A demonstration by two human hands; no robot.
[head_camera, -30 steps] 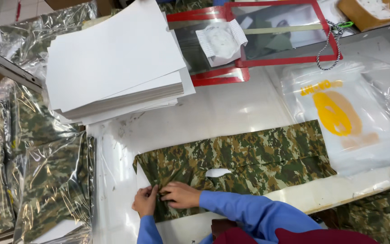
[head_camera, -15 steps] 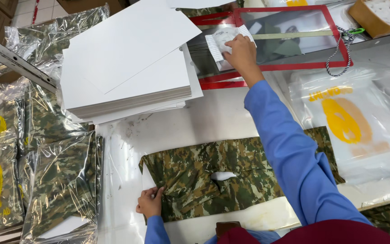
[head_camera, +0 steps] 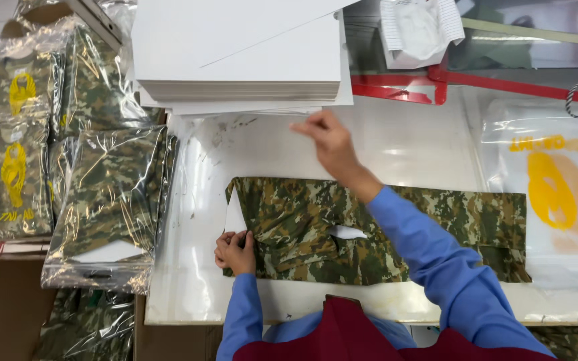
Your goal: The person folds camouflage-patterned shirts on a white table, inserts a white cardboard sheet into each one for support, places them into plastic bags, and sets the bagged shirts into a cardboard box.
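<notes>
Head view shows a folded camouflage garment (head_camera: 382, 230) lying flat along the white counter (head_camera: 423, 144), near the person's body. The left hand (head_camera: 235, 251) pinches the garment's left edge, fingers closed on the fabric. The right hand (head_camera: 329, 142) hovers above the counter beyond the garment, just below a stack of white cardboard sheets (head_camera: 242, 60), fingers loosely spread and holding nothing. Bagged camouflage garments (head_camera: 112, 194) lie piled to the left.

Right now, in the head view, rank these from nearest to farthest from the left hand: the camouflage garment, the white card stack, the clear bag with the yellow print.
1. Camouflage garment, under the left hand.
2. White card stack, up the table.
3. Clear bag with the yellow print, far right.
</notes>
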